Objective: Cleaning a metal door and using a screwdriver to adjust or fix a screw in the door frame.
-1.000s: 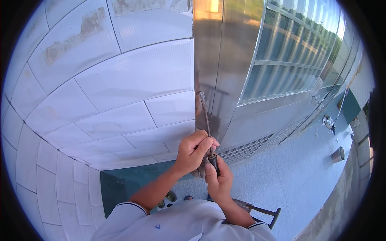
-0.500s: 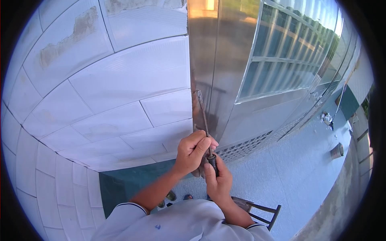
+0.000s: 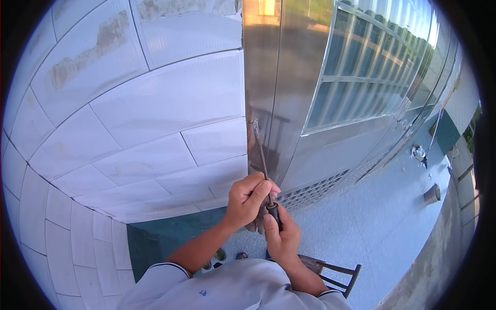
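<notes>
Head view, the only one: I had the tool (image 3: pixel 261 150) in both hands, tip up and leaning a bit left. My left hand (image 3: pixel 246 202) pinched the shaft between thumb and fingers; my right hand (image 3: pixel 282 238) was wrapped round the handle (image 3: pixel 273 208), below the left, thumb laid along it. The tip (image 3: pixel 256 126) sat at the metal strip (image 3: pixel 262 77), just right of the tile wall (image 3: pixel 170 98) where the two met; couldn't tell if it was touching. Pale stuff showed on its end. My read on the step: working the tip at that joint, left guiding, right pushing. Next move called for a firm right hand, a steady shaft and light pressure, since a slip could have scratched the strip or chipped the wall edge. Bucket (image 3: pixel 432 194) stood well apart, on the floor (image 3: pixel 372 227) to the right.
</notes>
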A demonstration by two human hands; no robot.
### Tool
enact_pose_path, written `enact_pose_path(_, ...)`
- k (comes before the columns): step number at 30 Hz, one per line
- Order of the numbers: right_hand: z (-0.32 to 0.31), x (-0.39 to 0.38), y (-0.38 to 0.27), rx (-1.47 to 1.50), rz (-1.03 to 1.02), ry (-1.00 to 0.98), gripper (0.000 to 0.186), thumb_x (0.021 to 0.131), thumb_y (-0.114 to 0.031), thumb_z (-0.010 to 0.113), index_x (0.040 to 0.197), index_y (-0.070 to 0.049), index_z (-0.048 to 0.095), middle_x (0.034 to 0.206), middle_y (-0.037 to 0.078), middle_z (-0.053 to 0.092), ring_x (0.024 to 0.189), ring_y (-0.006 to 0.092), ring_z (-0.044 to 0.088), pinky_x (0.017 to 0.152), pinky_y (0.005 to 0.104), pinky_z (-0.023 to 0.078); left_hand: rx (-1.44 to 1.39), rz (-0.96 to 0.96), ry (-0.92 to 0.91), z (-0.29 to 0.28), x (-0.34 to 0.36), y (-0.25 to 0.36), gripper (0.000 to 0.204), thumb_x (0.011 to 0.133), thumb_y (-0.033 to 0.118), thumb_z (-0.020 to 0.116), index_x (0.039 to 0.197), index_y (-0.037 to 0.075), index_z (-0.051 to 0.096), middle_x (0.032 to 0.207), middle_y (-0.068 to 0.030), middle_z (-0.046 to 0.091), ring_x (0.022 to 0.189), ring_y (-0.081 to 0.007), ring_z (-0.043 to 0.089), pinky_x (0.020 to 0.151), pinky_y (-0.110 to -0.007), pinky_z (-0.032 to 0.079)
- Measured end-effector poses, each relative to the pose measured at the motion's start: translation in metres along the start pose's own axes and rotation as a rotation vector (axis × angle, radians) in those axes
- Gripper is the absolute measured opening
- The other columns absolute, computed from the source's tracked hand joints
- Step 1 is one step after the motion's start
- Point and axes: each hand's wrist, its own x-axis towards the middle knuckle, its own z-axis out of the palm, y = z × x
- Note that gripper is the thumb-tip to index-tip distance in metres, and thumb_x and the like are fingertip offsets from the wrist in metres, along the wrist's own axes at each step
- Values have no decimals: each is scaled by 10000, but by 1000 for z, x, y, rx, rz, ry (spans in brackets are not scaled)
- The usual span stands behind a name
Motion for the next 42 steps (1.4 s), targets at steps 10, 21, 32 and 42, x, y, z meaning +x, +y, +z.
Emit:
enact_pose_path(10, -2, 4, -9, 61, 20, -51, 306, 914, -105, 559, 1200, 3, 537, 775, 46, 584, 691, 71, 511, 622, 242, 443, -22, 53, 47, 0, 8, 6, 303, 968, 204, 482, 828, -13, 640, 731, -43, 589, 673, -105, 566, 609, -239, 444)
enact_pose_path(21, -1, -2, 1, 42, 10, -40, 306, 912, -111, 562, 1194, 5, 539, 768, 54, 581, 672, 78, 517, 609, 241, 442, -53, -1, 32, 3, -5, -2, 294, 965, 192, 490, 828, -24, 634, 714, -47, 584, 684, -111, 579, 612, -244, 456)
enact_pose_path(32, -3, 0, 4, -68, -133, -2, 302, 905, -92, 567, 1189, 4, 541, 777, 67, 592, 684, 84, 525, 608, 245, 444, -38, -13, 43, 6, -9, -8, 296, 964, 180, 489, 811, -31, 630, 710, -49, 581, 686, -123, 590, 617, -248, 462)
enact_pose_path(42, -5, 1, 2, 11, 8, -48, 304, 912, -104, 560, 1196, 2, 539, 789, 57, 584, 685, 75, 512, 613, 239, 437, -39, 19, 43, 5, -3, -6, 299, 964, 195, 494, 822, -27, 636, 721, -57, 584, 663, -116, 572, 604, -245, 453)
